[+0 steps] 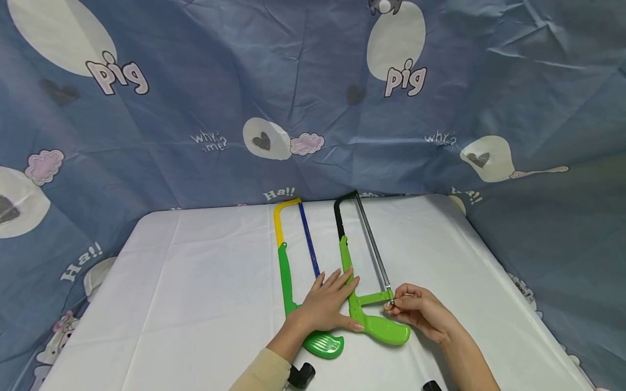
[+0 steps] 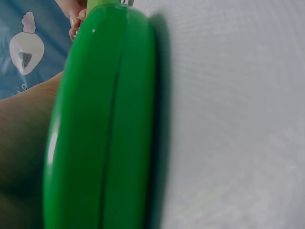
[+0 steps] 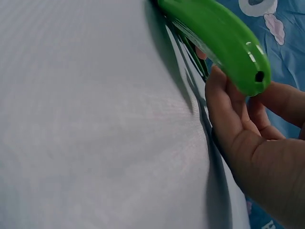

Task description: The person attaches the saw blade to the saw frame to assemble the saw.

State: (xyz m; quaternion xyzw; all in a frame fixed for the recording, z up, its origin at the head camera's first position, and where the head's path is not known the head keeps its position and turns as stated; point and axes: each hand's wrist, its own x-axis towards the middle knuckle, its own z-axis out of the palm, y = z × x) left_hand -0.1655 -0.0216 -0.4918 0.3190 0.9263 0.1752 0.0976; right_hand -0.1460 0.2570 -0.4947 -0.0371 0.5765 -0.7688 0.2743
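Two hacksaws lie side by side on the white table. The right one, a light green hacksaw (image 1: pixel 383 330) with a black front bow, carries a grey blade (image 1: pixel 374 241). My left hand (image 1: pixel 323 307) rests with spread fingers on its frame, thumb against the handle. At the handle end of the blade, my right hand (image 1: pixel 424 312) pinches a small metal wing nut (image 1: pixel 390 303), mostly covered by the fingertips. Beneath my left hand and wrist is part of a darker green hacksaw (image 1: pixel 324 345) with a yellow bow and blue blade (image 1: pixel 310 239); its handle (image 2: pixel 100 119) fills the left wrist view.
A white cloth covers the table (image 1: pixel 195 304). Behind and beside it hangs a blue printed curtain (image 1: pixel 313 98). Black objects (image 1: pixel 301 374) show near the front edge by my left sleeve and by my right forearm.
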